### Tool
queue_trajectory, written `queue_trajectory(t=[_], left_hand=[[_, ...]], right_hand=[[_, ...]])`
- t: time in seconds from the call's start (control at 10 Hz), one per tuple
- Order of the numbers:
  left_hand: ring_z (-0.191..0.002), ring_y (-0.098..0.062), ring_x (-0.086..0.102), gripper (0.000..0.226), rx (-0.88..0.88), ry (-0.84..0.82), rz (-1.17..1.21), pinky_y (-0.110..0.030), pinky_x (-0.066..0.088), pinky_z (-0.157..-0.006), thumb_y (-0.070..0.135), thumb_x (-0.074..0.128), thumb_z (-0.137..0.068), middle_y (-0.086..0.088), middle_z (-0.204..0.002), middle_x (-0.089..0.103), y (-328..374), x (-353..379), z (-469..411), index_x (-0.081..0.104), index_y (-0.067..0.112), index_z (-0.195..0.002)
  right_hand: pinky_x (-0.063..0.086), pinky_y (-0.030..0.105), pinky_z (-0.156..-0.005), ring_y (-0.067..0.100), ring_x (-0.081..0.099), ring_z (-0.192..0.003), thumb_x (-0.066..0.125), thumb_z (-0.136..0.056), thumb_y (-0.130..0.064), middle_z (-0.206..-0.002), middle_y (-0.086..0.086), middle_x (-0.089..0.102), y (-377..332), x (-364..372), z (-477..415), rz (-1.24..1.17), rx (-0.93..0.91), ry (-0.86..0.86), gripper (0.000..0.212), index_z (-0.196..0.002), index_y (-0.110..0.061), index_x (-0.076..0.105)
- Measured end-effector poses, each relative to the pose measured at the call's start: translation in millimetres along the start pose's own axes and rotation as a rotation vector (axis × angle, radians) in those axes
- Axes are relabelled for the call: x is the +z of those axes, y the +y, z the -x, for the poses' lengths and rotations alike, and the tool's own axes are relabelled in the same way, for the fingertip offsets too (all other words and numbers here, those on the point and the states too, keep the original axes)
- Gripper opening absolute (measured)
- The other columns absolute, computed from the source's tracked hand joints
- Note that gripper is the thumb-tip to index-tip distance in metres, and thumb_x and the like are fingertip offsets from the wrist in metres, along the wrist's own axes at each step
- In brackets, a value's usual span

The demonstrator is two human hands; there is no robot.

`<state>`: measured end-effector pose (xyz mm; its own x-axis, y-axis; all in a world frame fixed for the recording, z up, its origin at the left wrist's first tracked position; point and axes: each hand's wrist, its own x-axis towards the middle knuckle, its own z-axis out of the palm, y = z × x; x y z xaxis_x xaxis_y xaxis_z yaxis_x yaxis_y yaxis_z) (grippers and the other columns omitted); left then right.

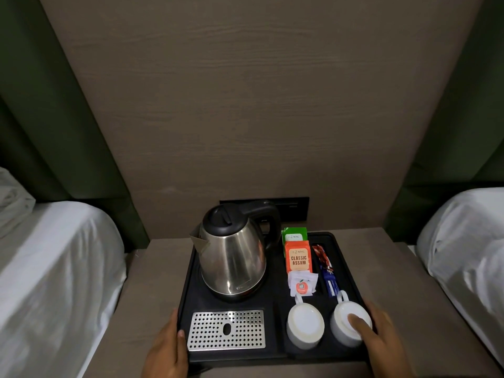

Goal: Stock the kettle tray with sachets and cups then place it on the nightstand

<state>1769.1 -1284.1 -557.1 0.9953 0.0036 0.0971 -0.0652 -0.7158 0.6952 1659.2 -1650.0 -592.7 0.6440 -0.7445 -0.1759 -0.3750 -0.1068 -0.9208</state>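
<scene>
On the nightstand [152, 268] sits the stocked tray [275, 356], each hand clamped on a side: left hand [169, 347], right hand [381, 339]. Best slide it far, square, keeping cups [305, 326] steady.

The kettle [234, 264] has a brushed steel body with a soft shine, and a glossy black plastic lid and handle. Under it, the tray [275, 301] is matt black plastic, smooth. In front of the kettle lies a perforated drip plate [227, 330] of bright satin metal. The two upturned cups [305, 326] right of that plate look like glazed white ceramic. The tea sachets [298, 259] are matt printed paper. The nightstand [152, 271] shows a matt grey-brown wood grain. Bed linen [54, 268] left of it is white cloth, creased.
</scene>
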Motion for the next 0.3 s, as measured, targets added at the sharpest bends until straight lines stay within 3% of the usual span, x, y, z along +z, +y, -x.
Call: queue_trajectory(t=[0.2, 0.3], left_hand=[[-0.114, -0.056, 0.066, 0.068, 0.024, -0.014, -0.114, -0.058, 0.052, -0.096, 0.030, 0.044, -0.082, -0.034, -0.138, 0.060, 5, -10, -5, 0.055, -0.008, -0.137], [-0.120, -0.055, 0.063, 0.063, 0.078, 0.019, -0.120, -0.062, 0.052, -0.096, 0.026, 0.046, -0.086, -0.033, -0.147, 0.051, 50, -37, -18, 0.055, -0.011, -0.136]], right_hand=[[0.027, 0.046, -0.125, 0.032, 0.041, -0.149, 0.075, -0.093, -0.013, -0.161, 0.014, 0.045, -19, -10, -1, 0.061, -0.040, -0.134, 0.069, -0.154, -0.008, 0.046], [0.020, 0.040, -0.126, 0.028, 0.032, -0.155, 0.067, -0.098, -0.035, -0.169, 0.011, 0.033, -71, -22, 8, 0.201, -0.094, -0.166, 0.077, -0.162, -0.012, 0.030]])
